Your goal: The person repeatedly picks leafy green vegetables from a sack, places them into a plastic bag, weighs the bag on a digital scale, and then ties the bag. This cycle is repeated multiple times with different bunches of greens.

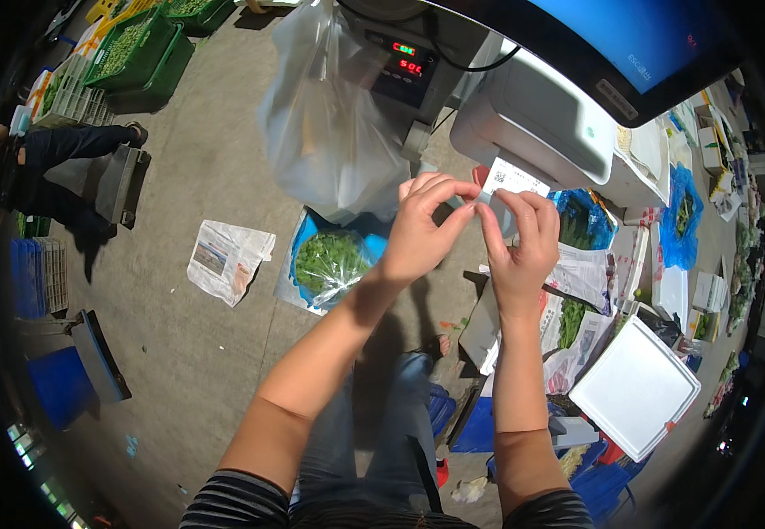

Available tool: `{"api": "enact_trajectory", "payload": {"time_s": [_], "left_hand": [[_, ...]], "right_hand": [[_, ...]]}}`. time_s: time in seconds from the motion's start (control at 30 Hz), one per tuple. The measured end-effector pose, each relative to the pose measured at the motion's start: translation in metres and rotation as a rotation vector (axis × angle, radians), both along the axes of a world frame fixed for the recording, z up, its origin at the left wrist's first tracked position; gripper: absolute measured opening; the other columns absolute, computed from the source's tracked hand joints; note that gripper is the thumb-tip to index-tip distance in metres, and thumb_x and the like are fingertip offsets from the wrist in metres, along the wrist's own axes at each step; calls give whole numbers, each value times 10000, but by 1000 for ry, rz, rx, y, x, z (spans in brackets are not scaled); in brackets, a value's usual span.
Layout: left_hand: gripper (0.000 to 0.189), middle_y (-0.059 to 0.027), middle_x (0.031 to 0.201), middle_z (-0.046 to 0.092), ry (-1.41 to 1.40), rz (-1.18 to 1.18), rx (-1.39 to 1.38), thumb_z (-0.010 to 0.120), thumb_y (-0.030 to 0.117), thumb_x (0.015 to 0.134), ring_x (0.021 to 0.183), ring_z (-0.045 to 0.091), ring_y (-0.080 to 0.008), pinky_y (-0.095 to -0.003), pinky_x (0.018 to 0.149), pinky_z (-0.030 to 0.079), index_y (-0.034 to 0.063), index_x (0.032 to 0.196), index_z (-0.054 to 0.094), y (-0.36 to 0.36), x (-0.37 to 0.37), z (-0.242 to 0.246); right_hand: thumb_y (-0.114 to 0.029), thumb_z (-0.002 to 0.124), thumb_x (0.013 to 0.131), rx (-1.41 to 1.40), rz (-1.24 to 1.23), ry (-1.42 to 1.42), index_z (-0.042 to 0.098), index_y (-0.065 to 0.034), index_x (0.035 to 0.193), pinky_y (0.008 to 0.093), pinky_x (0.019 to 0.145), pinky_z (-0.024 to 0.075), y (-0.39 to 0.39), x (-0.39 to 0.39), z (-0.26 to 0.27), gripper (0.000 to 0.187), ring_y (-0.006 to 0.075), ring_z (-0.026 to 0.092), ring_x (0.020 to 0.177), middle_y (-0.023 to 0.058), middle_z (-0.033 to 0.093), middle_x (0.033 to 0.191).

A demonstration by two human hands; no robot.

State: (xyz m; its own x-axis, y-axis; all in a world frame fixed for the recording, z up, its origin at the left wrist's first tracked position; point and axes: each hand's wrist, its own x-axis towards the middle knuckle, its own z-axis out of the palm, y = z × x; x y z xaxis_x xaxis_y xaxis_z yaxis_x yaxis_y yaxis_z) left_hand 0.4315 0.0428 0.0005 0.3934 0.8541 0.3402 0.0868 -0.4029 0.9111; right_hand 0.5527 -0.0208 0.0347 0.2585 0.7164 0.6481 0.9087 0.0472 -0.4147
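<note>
A white printed label (517, 181) bearing a square code sticks out of the front of a white label printer (534, 116). My left hand (430, 221) pinches the label's near left corner between thumb and forefinger. Close beside it, my right hand (522, 248) has its thumb and forefinger at the label's near edge, and the fingertips of both hands almost meet. Below and left of my hands, a clear plastic bag of green leafy vegetables (329, 264) rests on a pale flat surface (290, 294), with blue plastic around it.
A roll of clear plastic bags (329, 125) hangs before a lit digital display (405, 66). A monitor (647, 46) overhangs the printer. Newspaper (230, 258) lies on the concrete floor. Right are a foam lid (637, 387) and wrapped vegetables (574, 321); left, a person's legs (72, 149) and green crates (151, 66).
</note>
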Motion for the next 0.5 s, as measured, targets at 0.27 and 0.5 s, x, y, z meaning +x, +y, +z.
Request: {"api": "enact_trajectory", "payload": {"time_s": [0.27,0.5], "left_hand": [[153,-43,852,609,-23,-123,40,646,48,782,877,537,-202,-319,866,355,46,935,644,14,-2,6],[151,-48,809,587,-59,-133,23,644,43,775,821,539,-211,-326,842,367,42,926,645,16,3,1]], "right_hand": [[-114,766,695,-5,46,-27,674,-76,832,298,570,453,7,7,6,169,197,564,688,41,584,810],[-13,717,734,-75,67,277,676,-28,856,265,565,445,4,8,7,129,167,577,701,74,611,838]]}}
